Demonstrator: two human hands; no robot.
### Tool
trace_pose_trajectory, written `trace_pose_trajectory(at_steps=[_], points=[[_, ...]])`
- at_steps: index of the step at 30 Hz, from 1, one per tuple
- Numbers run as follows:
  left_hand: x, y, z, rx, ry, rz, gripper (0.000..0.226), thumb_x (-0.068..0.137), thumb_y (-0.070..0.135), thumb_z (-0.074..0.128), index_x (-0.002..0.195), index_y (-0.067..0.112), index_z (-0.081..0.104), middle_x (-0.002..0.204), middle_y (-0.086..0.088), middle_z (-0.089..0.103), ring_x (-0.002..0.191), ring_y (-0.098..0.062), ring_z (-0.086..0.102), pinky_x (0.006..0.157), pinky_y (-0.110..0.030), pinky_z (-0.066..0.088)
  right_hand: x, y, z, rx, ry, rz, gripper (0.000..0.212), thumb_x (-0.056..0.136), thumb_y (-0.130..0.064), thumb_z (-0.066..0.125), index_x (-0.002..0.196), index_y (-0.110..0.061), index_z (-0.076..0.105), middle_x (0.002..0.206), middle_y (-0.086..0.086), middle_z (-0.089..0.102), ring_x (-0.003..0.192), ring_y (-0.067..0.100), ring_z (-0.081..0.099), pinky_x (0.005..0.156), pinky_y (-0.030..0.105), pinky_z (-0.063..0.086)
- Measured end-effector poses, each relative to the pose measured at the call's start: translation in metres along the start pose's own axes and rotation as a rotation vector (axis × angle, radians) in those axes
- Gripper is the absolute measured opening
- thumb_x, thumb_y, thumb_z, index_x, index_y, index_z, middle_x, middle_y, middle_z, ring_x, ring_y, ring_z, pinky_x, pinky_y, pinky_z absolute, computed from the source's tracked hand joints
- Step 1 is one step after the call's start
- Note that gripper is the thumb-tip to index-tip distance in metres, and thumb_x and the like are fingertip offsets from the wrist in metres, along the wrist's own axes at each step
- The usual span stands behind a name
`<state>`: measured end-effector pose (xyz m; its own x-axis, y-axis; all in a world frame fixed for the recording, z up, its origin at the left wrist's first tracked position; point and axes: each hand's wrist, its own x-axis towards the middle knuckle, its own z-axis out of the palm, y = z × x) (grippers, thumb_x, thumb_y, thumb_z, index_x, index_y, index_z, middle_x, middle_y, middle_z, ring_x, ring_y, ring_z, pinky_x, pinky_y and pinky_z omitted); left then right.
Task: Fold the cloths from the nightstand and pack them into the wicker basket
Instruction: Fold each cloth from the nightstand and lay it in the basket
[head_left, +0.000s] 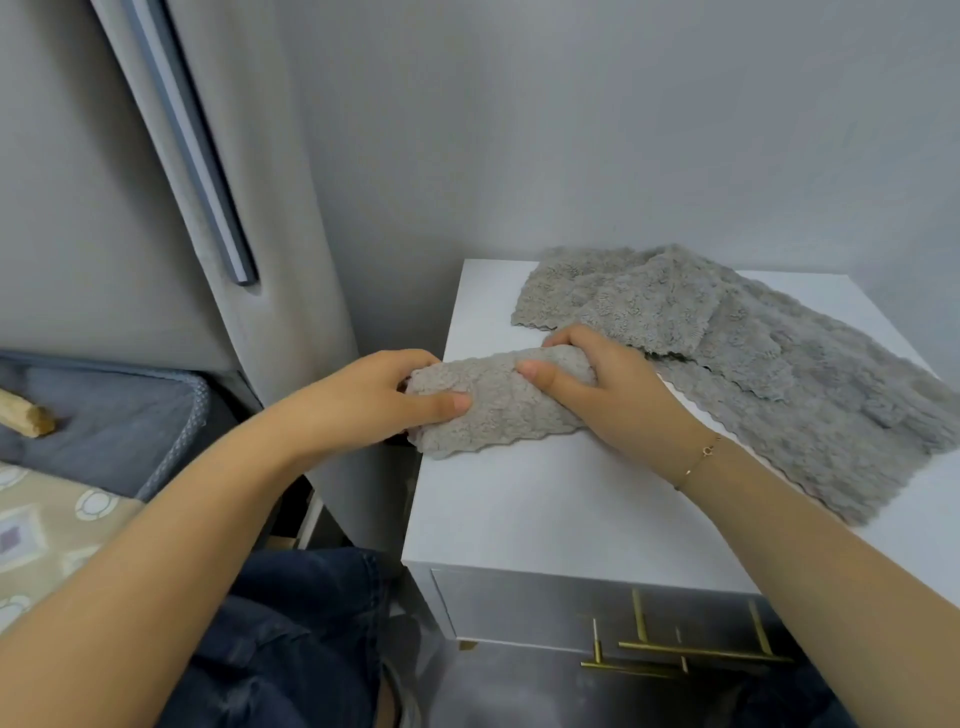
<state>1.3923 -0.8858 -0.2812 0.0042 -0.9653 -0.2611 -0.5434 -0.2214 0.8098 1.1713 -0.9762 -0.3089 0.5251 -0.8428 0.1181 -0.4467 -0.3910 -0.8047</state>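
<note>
Both hands clamp a folded grey cloth (498, 402) at the nightstand's (545, 509) left edge: left hand (384, 400) overhanging, right hand (608, 384) on the worktop. Loose cloths (753, 353) fill the upper right; bare white surface lies below.

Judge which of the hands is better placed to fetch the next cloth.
Right, probably. The right hand grips the folded cloth beside the loose cloths on the nightstand; the left hand holds its far end, off the nightstand's edge.

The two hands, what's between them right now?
In the head view, the folded cloth spans between the left hand and right hand; both grip its ends.
</note>
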Motion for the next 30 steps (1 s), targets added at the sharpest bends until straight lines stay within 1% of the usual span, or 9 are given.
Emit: trace_pose_trajectory(at_steps=[4, 8, 10, 13, 15, 17, 21, 25, 30], points=[[0.003, -0.009, 0.009, -0.125, 0.1, -0.014, 0.041, 0.079, 0.045, 0.067, 0.115, 0.028, 0.058, 0.104, 0.009, 0.067, 0.091, -0.006, 0.066, 0.068, -0.019, 0.052, 0.009, 0.002, 0.005, -0.127, 0.054, 0.006, 0.041, 0.084, -0.063, 0.056, 0.095, -0.024, 0.059, 0.052, -0.01, 0.053, 0.048, 0.007, 0.047, 0.052, 0.029, 0.038], [0.001, -0.014, 0.013, 0.288, 0.331, 0.367, 0.043, 0.084, 0.053, 0.057, 0.124, 0.039, 0.057, 0.119, 0.019, 0.055, 0.113, -0.003, 0.051, 0.094, -0.018, 0.043, 0.013, 0.001, 0.007, -0.208, 0.077, 0.009, 0.042, 0.086, -0.063, 0.055, 0.096, -0.023, 0.059, 0.05, -0.004, 0.053, 0.044, 0.008, 0.045, 0.051, 0.03, 0.036], [-0.001, -0.017, 0.013, 0.415, 0.319, 0.489, 0.042, 0.09, 0.053, 0.057, 0.126, 0.032, 0.061, 0.124, 0.019, 0.054, 0.117, -0.002, 0.047, 0.098, -0.014, 0.037, 0.012, 0.0, 0.009, -0.233, 0.105, 0.005, 0.042, 0.086, -0.062, 0.055, 0.097, -0.022, 0.06, 0.052, -0.002, 0.053, 0.046, 0.011, 0.046, 0.051, 0.031, 0.036], [-0.002, -0.023, 0.016, 0.569, 0.21, 0.468, 0.075, 0.078, 0.069, 0.052, 0.142, 0.03, 0.046, 0.137, 0.017, 0.045, 0.124, -0.002, 0.039, 0.101, -0.004, 0.026, 0.009, -0.002, 0.011, -0.26, 0.153, 0.003, 0.041, 0.088, -0.059, 0.055, 0.1, -0.02, 0.061, 0.048, -0.007, 0.043, 0.044, 0.005, 0.041, 0.049, 0.029, 0.03], [-0.003, -0.024, 0.02, 0.642, 0.201, 0.45, 0.083, 0.075, 0.072, 0.049, 0.145, 0.03, 0.039, 0.141, 0.015, 0.043, 0.124, -0.004, 0.036, 0.101, -0.01, 0.026, 0.006, -0.003, 0.01, -0.265, 0.16, 0.014, 0.039, 0.091, -0.056, 0.054, 0.105, -0.021, 0.061, 0.064, -0.01, 0.055, 0.059, 0.005, 0.051, 0.056, 0.028, 0.038], [-0.005, -0.022, 0.023, 0.668, 0.247, 0.442, 0.077, 0.079, 0.067, 0.045, 0.144, 0.027, 0.041, 0.138, 0.013, 0.048, 0.121, -0.006, 0.041, 0.098, -0.017, 0.031, -0.001, -0.005, 0.009, -0.215, 0.231, -0.02, 0.033, 0.093, -0.048, 0.055, 0.11, -0.021, 0.061, 0.096, -0.01, 0.06, 0.088, 0.007, 0.055, 0.077, 0.028, 0.046], [-0.005, -0.016, 0.03, 0.694, 0.342, 0.451, 0.065, 0.085, 0.053, 0.056, 0.141, 0.022, 0.048, 0.128, 0.009, 0.059, 0.11, -0.013, 0.053, 0.092, -0.018, 0.034, -0.028, -0.018, 0.004, 0.127, 0.47, 0.026, 0.014, 0.092, -0.024, 0.063, 0.105, -0.019, 0.061, 0.099, -0.006, 0.056, 0.084, 0.002, 0.052, 0.076, 0.011, 0.041], [-0.01, -0.008, 0.043, 0.695, 0.412, 0.434, 0.061, 0.085, 0.042, 0.068, 0.138, 0.018, 0.052, 0.121, 0.004, 0.064, 0.105, -0.019, 0.058, 0.089, -0.02, 0.037, -0.061, -0.025, 0.008, 0.907, 0.291, 0.458, 0.011, 0.091, -0.014, 0.063, 0.1, -0.007, 0.063, 0.09, 0.009, 0.06, 0.073, 0.016, 0.061, 0.071, 0.028, 0.057], [-0.022, -0.004, 0.065, 0.604, 0.455, 0.425, 0.062, 0.081, 0.041, 0.072, 0.134, 0.017, 0.055, 0.118, 0.003, 0.065, 0.104, -0.02, 0.06, 0.088, -0.02, 0.037, -0.067, -0.031, 0.013, 1.157, 0.245, 0.549, 0.018, 0.09, -0.008, 0.062, 0.106, 0.0, 0.064, 0.095, 0.011, 0.068, 0.081, 0.019, 0.07, 0.085, 0.033, 0.058]])
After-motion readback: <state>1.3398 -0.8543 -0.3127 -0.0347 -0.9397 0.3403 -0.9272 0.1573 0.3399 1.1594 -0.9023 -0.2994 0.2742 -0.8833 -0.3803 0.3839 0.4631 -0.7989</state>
